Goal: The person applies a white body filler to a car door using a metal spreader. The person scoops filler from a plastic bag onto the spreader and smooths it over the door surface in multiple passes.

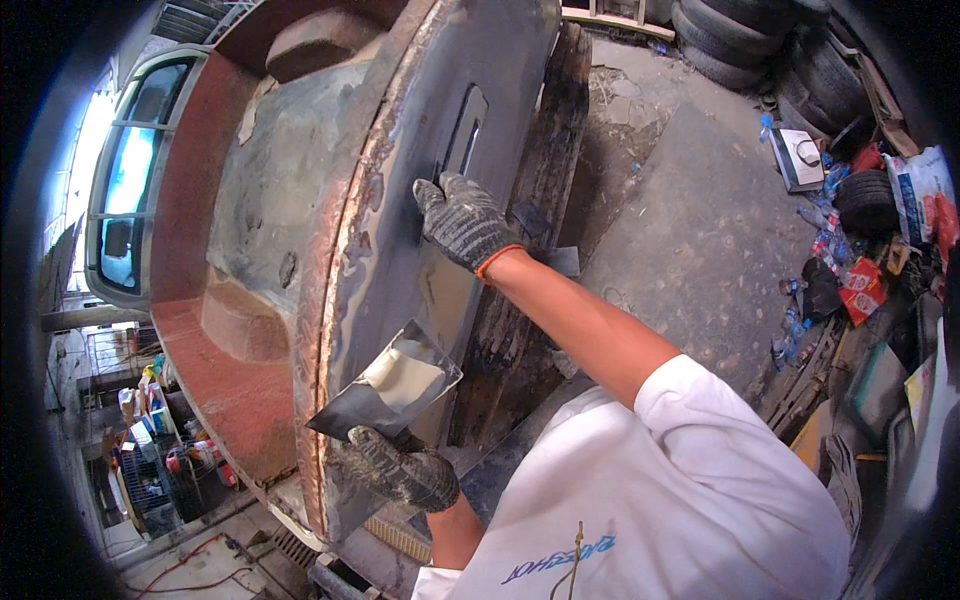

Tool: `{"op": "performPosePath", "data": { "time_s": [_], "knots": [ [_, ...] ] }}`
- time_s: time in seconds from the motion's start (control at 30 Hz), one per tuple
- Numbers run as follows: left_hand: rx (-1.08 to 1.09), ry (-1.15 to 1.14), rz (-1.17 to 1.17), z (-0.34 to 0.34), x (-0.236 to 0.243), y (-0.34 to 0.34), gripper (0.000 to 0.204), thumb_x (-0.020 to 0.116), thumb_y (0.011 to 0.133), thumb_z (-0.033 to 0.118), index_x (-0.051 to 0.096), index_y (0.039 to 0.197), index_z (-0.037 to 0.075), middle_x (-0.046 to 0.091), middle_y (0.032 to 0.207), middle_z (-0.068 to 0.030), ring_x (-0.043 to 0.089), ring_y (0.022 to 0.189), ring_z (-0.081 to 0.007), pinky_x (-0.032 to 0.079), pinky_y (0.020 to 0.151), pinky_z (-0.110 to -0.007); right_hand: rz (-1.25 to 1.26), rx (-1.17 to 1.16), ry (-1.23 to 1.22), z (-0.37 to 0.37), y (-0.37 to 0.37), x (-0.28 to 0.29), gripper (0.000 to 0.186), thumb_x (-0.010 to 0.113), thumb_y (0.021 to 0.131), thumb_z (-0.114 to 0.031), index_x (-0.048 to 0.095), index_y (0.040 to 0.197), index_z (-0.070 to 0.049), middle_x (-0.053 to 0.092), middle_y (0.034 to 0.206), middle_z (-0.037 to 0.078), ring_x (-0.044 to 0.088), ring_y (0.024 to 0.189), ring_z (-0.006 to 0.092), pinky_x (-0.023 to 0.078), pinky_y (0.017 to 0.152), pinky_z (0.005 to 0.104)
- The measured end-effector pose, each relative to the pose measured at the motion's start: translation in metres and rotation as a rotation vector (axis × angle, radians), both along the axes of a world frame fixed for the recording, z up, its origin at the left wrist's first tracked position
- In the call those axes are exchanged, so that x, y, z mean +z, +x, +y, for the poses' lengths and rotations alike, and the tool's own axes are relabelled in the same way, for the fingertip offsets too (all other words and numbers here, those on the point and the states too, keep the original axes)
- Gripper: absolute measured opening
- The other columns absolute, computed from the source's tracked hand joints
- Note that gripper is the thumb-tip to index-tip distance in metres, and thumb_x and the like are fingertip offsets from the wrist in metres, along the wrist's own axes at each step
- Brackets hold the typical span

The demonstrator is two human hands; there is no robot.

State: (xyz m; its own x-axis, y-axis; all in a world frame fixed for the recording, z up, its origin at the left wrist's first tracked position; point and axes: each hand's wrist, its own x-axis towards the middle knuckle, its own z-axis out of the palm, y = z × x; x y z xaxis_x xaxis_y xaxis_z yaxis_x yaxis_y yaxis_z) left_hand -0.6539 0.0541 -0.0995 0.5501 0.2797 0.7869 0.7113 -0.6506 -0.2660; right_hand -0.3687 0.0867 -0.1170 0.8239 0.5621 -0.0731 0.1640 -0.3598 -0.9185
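Observation:
Both my hands wear dark grey knit gloves. My left hand (405,472) grips the lower edge of a dark flat putty board (350,410), holding it tilted beside the panel's edge. A broad smear of cream putty (405,378) lies on the board. My right hand (465,222), with an orange cuff, is closed against the grey tailgate panel (390,255) of a pickup, just below its handle recess (465,130). Whatever its fingers hold is hidden. Paler patches of filler show on the panel, and its top edge is rough, bare brownish metal.
The reddish truck bed (230,380) lies to the left, with the cab window (135,180) beyond. A dark weathered beam (535,190) runs along the panel. Stacked tyres (735,40), a white box (797,160) and litter line the right side. Shelved supplies (150,430) stand lower left.

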Motion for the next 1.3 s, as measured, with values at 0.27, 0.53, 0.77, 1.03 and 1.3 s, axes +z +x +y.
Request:
{"op": "performPosePath", "data": {
  "time_s": [0.27,0.53,0.77,1.03,1.3],
  "knots": [
    [-0.129,-0.047,-0.124,0.01,-0.003,0.007,0.045,0.074,0.081,0.004,0.057,0.123,-0.002,0.058,0.125,-0.0175,0.058,0.113,-0.0313,0.049,0.097,-0.038,-0.558,-0.205,0.17,-0.02,0.019,-0.04,0.032,0.042,0.099,-0.027,0.062,0.092,-0.003,0.063,0.085,0.021,0.061,0.085,0.0384,0.047,0.08,0.0475],
    [-0.106,-0.376,-0.196,0.03,-0.016,0.031,0.038,0.05,0.098,0.012,0.05,0.134,0.0,0.043,0.141,-0.0233,0.044,0.129,-0.0345,0.038,0.107,-0.042,0.136,0.064,0.401,-0.117,-0.001,-0.043,0.034,0.061,0.092,-0.035,0.062,0.1,-0.002,0.066,0.09,0.02,0.063,0.084,0.0334,0.049,0.077,0.04],
    [-0.166,-0.141,0.057,0.024,-0.008,0.055,0.04,0.032,0.103,0.012,0.047,0.136,-0.003,0.038,0.144,-0.0249,0.038,0.132,-0.0393,0.029,0.112,-0.045,0.371,0.094,0.436,-0.117,-0.05,-0.044,0.044,0.067,0.089,-0.023,0.054,0.119,0.008,0.064,0.107,0.02,0.061,0.099,0.0242,0.048,0.088,0.0329],
    [-0.292,-0.312,0.158,0.013,0.004,0.063,0.037,0.055,0.094,0.002,0.052,0.131,-0.003,0.05,0.133,-0.0248,0.054,0.116,-0.0387,0.044,0.1,-0.042,-0.108,-0.026,0.36,-0.102,-0.065,-0.032,0.03,0.064,0.09,-0.019,0.057,0.109,0.004,0.064,0.101,0.018,0.062,0.091,0.0279,0.049,0.08,0.0348],
    [-0.124,-0.869,-0.226,0.009,0.006,0.036,0.036,0.044,0.096,-0.001,0.053,0.131,-0.003,0.052,0.133,-0.0232,0.051,0.12,-0.0352,0.041,0.102,-0.041,0.143,-0.027,0.228,-0.07,0.014,-0.051,0.047,0.062,0.089,-0.029,0.053,0.12,0.005,0.06,0.115,0.026,0.059,0.107,0.038,0.047,0.093,0.0403]
  ]
}}
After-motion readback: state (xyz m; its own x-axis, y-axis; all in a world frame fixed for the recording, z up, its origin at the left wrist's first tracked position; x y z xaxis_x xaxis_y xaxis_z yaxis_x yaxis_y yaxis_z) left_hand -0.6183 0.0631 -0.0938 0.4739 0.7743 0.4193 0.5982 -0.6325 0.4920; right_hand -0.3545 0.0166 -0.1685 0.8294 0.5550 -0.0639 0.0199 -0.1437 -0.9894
